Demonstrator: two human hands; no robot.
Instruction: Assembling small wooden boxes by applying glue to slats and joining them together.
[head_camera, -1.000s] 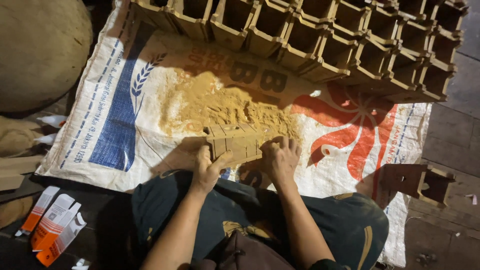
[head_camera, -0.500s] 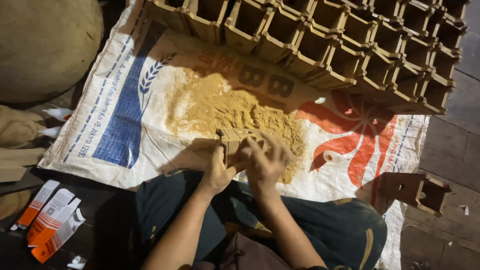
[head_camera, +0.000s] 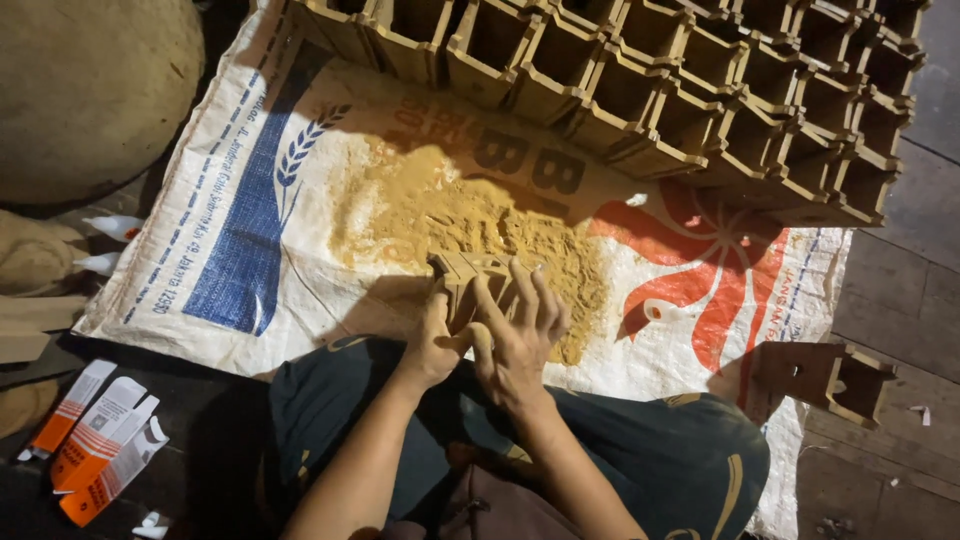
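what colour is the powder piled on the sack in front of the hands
Yellowish tan, like sawdust, lying on the white printed sack; the head view shows it.

Dark plank floor (head_camera: 900, 300), spread with a printed white woven sack (head_camera: 260, 200); on the sack, a heap of yellow sawdust (head_camera: 450, 215) and rows of open wooden boxes (head_camera: 700, 90); off the sack, one lone wooden box (head_camera: 825, 375) at right; orange-and-white cartons (head_camera: 95, 440) at lower left.

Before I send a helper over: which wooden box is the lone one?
Start at the printed sack spread on the floor. Off its right edge stands one small wooden box. It sits alone, apart from the stacked rows of boxes at the top.
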